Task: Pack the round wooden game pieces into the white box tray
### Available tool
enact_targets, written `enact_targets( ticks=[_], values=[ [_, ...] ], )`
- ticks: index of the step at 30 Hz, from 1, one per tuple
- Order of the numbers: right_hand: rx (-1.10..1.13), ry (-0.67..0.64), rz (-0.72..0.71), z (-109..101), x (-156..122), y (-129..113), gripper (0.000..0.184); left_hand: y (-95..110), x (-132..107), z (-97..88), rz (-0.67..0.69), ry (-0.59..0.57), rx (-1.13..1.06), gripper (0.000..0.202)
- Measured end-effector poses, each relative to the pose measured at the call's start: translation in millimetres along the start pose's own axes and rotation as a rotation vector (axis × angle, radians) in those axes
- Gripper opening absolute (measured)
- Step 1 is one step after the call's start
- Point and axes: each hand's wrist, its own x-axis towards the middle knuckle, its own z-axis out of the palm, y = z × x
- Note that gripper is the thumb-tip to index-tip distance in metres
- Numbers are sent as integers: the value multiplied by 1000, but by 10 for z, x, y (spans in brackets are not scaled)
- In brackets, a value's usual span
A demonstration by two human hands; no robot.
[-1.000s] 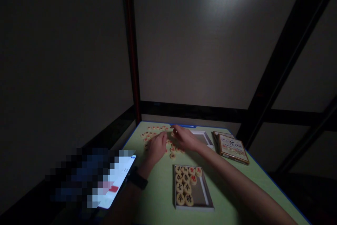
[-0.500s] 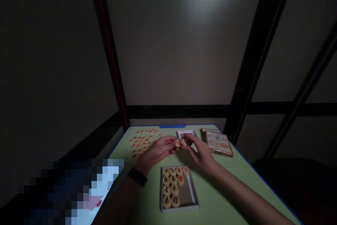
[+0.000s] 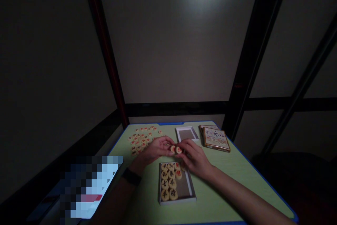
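My left hand [image 3: 155, 149] and my right hand [image 3: 193, 156] meet over the green table [image 3: 223, 186], just above the near tray [image 3: 189, 193]. Each hand pinches a round pale game piece with a red mark [image 3: 176, 149]; the two pieces sit side by side between the fingertips. The near tray holds several round pieces with black and red marks in its left half. More loose pieces [image 3: 140, 139] lie spread on the table at the far left, behind my left hand. A dark watch is on my left wrist.
An empty white tray [image 3: 186, 134] lies at the table's far edge, with a printed box lid [image 3: 216, 139] to its right. A lit, blurred screen [image 3: 89, 186] sits at the near left. Dark frame bars stand behind the table.
Both hands left the loose pile at the far left, each with a piece, and came nearer, over the near tray's far edge. The camera view shifted left.
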Motion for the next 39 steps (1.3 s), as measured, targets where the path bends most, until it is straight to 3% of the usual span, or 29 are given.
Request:
enact_targets(
  ticks=[11, 20, 27, 39],
  values=[
    [-70, -107, -28, 32, -41, -32, 23, 11, -29, 59, -67, -87, 1, 51],
    [-101, -186, -13, -10, -13, -83, 21, 64, -56, 103, -85, -83, -6, 49],
    [-81, -150, -33, 8, -35, -83, 33, 91, -67, 131, -74, -80, 29, 48],
    [-25, -8, -25, -36, -3, -21, 20, 46, -30, 75, -20, -35, 7, 41]
  ],
)
